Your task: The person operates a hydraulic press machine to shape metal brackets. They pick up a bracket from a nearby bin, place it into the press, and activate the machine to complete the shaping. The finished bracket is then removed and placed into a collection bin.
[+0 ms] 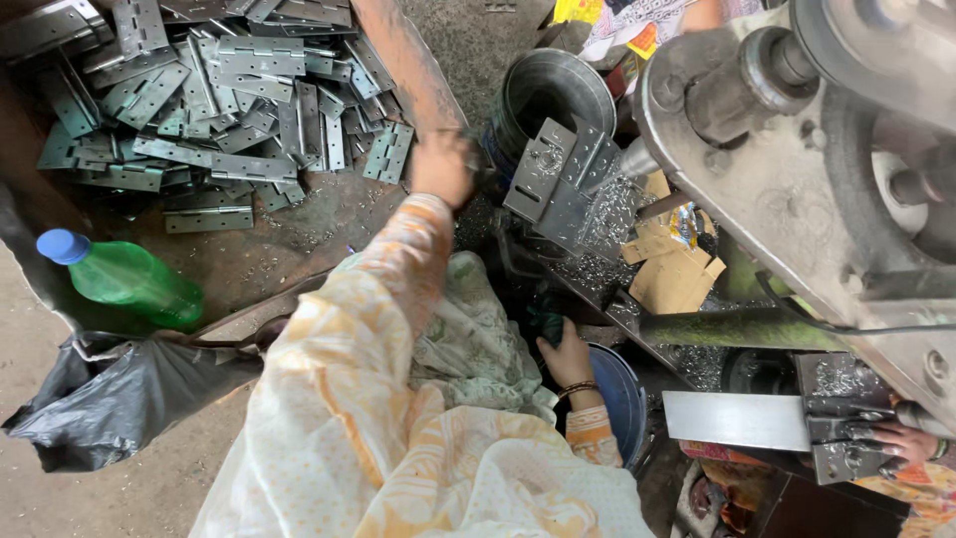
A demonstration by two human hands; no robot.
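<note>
A: Head view, looking straight down. Left hand first?

B: Left arm stretched well forward in a pale orange-patterned sleeve, wrist out past the cuff. The hand is blurred, knuckles up, at the edge of the rusty tray wall, just beside the metal jig of the machine. Fingers look curled, but whether they hold anything I cannot tell.

A: Nearest thing to it?

B: A heap of grey metal hinges, lying flat and overlapping in the tray to the hand's left. The closest one lies just beside the hand; contact is unclear.

A: Right hand?

B: Drawn in close to the body, low, arm bent, bangles at the wrist. Fingers point up and away, curled around something dark; they hide what it is. It sits over the rim of a blue tub.

A: Surroundings?

B: Green plastic bottle with a blue cap lying on its side, left, above a black plastic bag. A round metal can behind the jig. Metal shavings spill below the jig. Torn cardboard pieces are beside them. Large grey machine body fills the right.

A: Anyone else?

B: Another person's hand, lower right edge, grimy fingers resting on a metal block beside a flat steel plate.
</note>
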